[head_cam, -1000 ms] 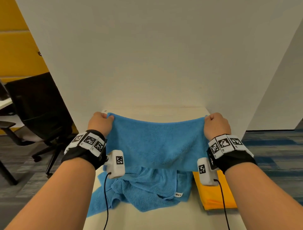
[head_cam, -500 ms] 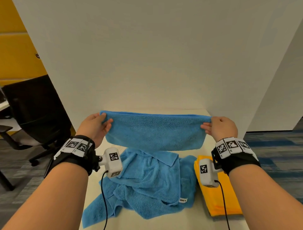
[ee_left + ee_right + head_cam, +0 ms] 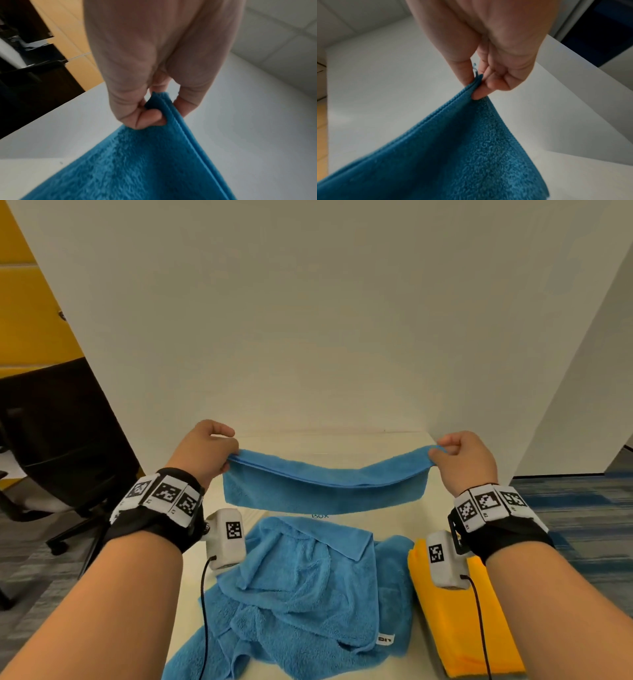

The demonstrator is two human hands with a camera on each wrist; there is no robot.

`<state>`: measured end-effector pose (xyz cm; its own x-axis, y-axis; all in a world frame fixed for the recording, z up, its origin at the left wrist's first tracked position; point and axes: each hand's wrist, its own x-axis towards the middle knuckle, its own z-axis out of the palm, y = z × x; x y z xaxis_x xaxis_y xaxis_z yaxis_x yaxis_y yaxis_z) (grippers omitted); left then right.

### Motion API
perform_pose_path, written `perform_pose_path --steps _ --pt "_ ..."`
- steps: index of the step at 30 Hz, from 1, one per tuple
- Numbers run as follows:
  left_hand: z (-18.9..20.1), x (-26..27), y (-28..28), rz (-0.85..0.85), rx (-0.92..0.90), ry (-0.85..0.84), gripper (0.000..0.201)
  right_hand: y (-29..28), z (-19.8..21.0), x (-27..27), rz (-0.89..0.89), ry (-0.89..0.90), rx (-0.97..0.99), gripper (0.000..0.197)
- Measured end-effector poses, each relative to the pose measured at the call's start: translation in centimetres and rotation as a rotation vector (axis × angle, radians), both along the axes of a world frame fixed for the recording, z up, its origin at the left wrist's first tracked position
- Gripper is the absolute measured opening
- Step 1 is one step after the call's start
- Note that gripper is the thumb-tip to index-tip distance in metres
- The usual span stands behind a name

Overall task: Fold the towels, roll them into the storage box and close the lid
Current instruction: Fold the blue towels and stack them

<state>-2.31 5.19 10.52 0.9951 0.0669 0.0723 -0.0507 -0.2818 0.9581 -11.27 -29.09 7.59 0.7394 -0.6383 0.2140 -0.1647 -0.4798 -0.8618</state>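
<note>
The left hand (image 3: 205, 451) and the right hand (image 3: 462, 460) are each pinching one top corner of a folded blue towel (image 3: 322, 491), and the towel is hanging in the air between the fingers, above the desk (image 3: 387, 518). In the left wrist view the thumb and the curled fingers (image 3: 147, 117) are squeezing the doubled edge tight. In the right wrist view the fingertips (image 3: 479, 94) are gripping only the very tip of the corner, and a small loose thread is sticking up past them. That thin grip is looking risky: if the right fingers are letting go even a little, one layer may be slipping out and the fold may be coming apart. The top edge is sagging in the middle between the two hands, so the layers may be sliding off each other if the hands are coming closer together. Below the fingers, a second blue towel (image 3: 308, 594) is lying in a crumpled heap, and the hanging one may be landing on it and getting bunched up instead of lying flat. A folded orange towel (image 3: 462, 621) is lying under the right wrist, just beside the heap. The towels are looking soft, fluffy and floppy, with a neat stitched rim along the edge. The desk is looking smooth, hard and pale. No storage box is showing in any view, only a small written word on the desk under the hanging towel.
</note>
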Motion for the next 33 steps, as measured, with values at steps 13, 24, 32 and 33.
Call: perform_pose_path --steps 13,24,32,33 --pt "1.1 -0.1 -6.9 -0.34 0.195 0.024 0.037 6.3 1.2 2.9 0.467 -0.043 -0.013 0.019" --pt "1.0 -1.1 -10.1 -0.476 0.061 0.098 0.029 8.8 0.8 3.3 0.509 -0.062 0.021 0.021" --pt "0.9 -1.3 -9.4 -0.527 0.029 0.03 0.038 8.3 1.3 3.2 0.577 -0.105 0.055 0.024" --pt "0.8 -1.3 -9.3 -0.531 0.067 0.002 0.037 8.3 1.2 3.3 0.597 -0.108 0.067 0.025"
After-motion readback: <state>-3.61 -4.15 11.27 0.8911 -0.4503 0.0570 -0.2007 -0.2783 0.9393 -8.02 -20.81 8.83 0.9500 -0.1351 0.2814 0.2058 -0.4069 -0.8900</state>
